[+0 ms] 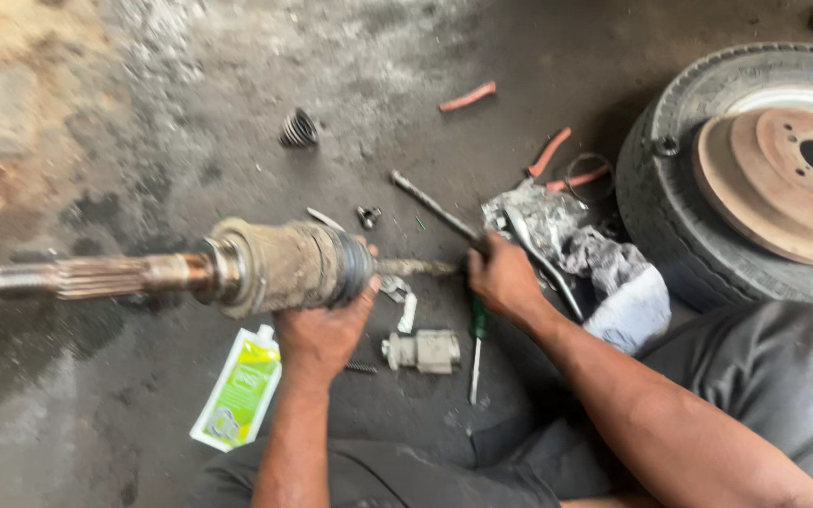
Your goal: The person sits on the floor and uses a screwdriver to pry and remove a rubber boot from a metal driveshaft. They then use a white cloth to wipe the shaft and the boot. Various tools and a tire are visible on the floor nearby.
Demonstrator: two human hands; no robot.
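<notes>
Gripping axle joint (pixel 279 266) w/ left hand (pixel 324 331) underneath; right hand (pixel 502 278) prob. clenched on shaft end (pixel 418 268).

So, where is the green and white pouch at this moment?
In the head view, the green and white pouch lies on the floor at lower left, just beside the left hand, below the dirty axle joint which that hand grips.

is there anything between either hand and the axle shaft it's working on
Nothing visible. The left hand already cups the rubber boot of the axle shaft from below, and the right hand grips the thin shaft end directly.
</notes>
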